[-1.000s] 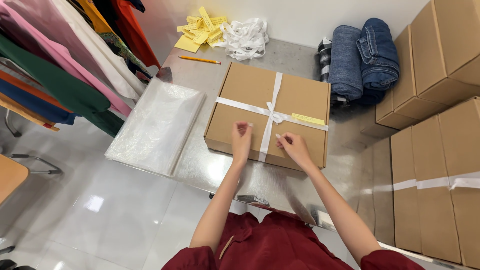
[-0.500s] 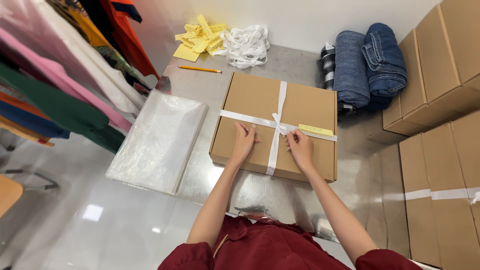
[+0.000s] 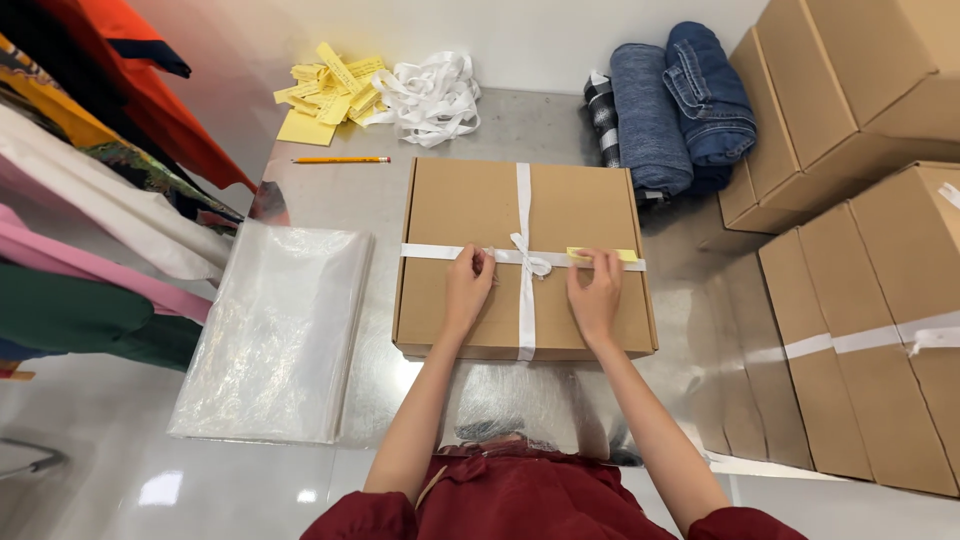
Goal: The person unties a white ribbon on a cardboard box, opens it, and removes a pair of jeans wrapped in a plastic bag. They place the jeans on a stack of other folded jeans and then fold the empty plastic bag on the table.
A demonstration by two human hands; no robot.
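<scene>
Coloured clothes (image 3: pixel 90 230) hang at the far left, and a stack of clear plastic bags (image 3: pixel 275 330) lies on the steel table (image 3: pixel 520 125) beside them. In the middle of the table sits a cardboard box (image 3: pixel 470 205) tied crosswise with white ribbon (image 3: pixel 523 200). The left hand (image 3: pixel 468 288) rests on the lid, fingers pinching the ribbon left of the knot (image 3: pixel 530 262). The right hand (image 3: pixel 595 295) pinches a yellow slip (image 3: pixel 600 254) against the ribbon. Folded jeans (image 3: pixel 680 105) and stacked boxes (image 3: pixel 860 100) stand to the right.

my garment packing room, steel table (image 3: pixel 560 125), stacked cardboard boxes (image 3: pixel 860 110), hanging clothes (image 3: pixel 90 190), folded jeans (image 3: pixel 680 100), plastic bags (image 3: pixel 275 330), ribbon pile (image 3: pixel 430 95)
</scene>
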